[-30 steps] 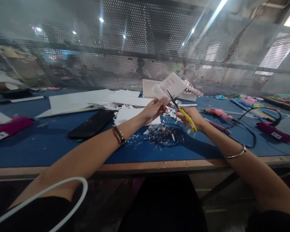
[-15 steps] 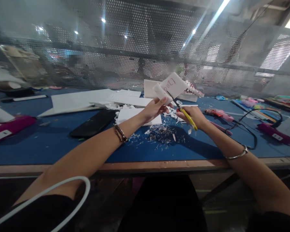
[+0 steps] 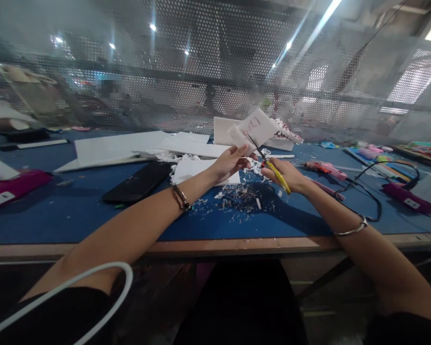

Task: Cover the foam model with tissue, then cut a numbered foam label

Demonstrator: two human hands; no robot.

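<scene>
My left hand [image 3: 233,163] is closed on the lower left edge of a white foam-like piece [image 3: 260,125] with reddish handwriting, held up above the table. A narrower flap of it folds out on the left. My right hand [image 3: 285,173] grips yellow-handled scissors [image 3: 277,175], their dark blades reaching up to the piece where the flap meets it. Whether the blades are parted is too small to tell. Beneath both hands lies a heap of small shavings [image 3: 242,197] on the blue tabletop. A flat white sheet [image 3: 194,171] rests behind my left wrist.
A black phone-like slab [image 3: 138,183] and large white sheets [image 3: 118,146] lie to the left. At right are a pink glue gun [image 3: 326,168] with a looping black cable [image 3: 380,201] and a magenta holder [image 3: 413,197]. A perforated metal screen [image 3: 187,81] stands behind the table.
The scissors and my right hand have shifted slightly left, the handle turning a little. The white piece has tilted very slightly; my left hand keeps its hold.
</scene>
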